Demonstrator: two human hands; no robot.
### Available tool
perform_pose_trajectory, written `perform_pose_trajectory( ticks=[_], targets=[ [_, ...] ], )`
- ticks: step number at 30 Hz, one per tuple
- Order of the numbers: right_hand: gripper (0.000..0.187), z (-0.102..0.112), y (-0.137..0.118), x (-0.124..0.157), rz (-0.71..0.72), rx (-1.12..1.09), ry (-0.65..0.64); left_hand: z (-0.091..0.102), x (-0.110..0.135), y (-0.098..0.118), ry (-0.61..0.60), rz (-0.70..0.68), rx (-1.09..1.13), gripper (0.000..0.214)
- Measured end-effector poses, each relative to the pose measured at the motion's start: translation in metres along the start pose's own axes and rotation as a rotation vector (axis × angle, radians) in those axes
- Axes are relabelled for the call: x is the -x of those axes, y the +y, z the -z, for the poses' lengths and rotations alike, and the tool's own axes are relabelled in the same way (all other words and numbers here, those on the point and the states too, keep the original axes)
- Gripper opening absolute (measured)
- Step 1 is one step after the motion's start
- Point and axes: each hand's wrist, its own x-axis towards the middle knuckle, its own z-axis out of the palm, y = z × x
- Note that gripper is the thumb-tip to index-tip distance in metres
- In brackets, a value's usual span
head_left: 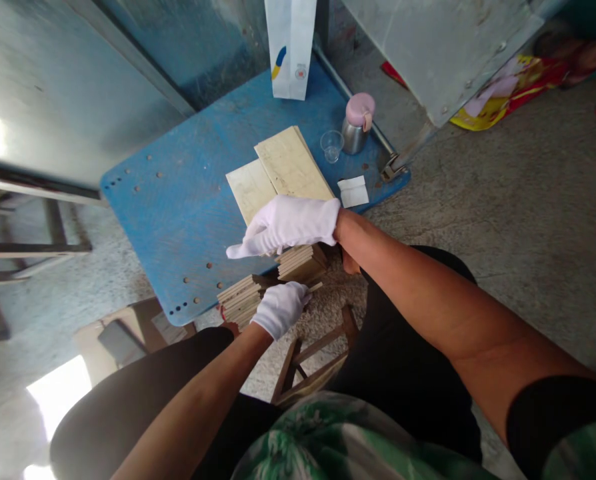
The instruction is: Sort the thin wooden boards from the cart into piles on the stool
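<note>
My right hand [293, 221], in a white glove, reaches over the near edge of the blue table with its index finger stretched out to the left. Beneath its palm lies a stack of thin pale boards [303, 261]. My left hand [281, 309], also gloved, is lower down, its fingers closed at the edge of a thin board [316, 287]; most of that board is hidden. Just left of it stands another stack of thin boards [241, 300]. Flat pale panels [293, 163] rest on the table beyond my right hand, one overlapping another.
The blue table [178, 220] carries a pink-lidded steel flask [357, 127], a clear plastic cup [332, 145], a folded white paper [353, 192] and a tall white bag [291, 53]. A wooden stool [311, 360] stands between my legs. A cardboard box [95, 343] sits at the left.
</note>
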Motion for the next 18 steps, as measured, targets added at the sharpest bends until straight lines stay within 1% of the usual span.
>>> perform_pose_trajectory(
  ticks=[2,5,10,14,18],
  targets=[
    [0.035,0.001,0.005,-0.003,0.081,0.01,-0.059,-0.003,-0.009,0.001,-0.015,0.007,-0.007,0.037],
    [0.043,0.002,0.011,-0.008,0.137,0.033,-0.087,-0.004,-0.022,0.003,-0.017,0.035,-0.009,0.041],
    [0.047,0.001,0.011,-0.011,0.124,0.07,-0.081,-0.004,-0.039,0.007,-0.03,0.064,0.014,0.039],
    [0.051,0.001,0.012,-0.013,0.145,0.098,-0.081,-0.01,-0.047,0.009,-0.043,0.099,0.04,0.037],
    [0.054,0.0,0.013,-0.016,0.17,0.116,-0.085,-0.014,-0.054,0.007,-0.051,0.136,0.067,0.037]
  ],
)
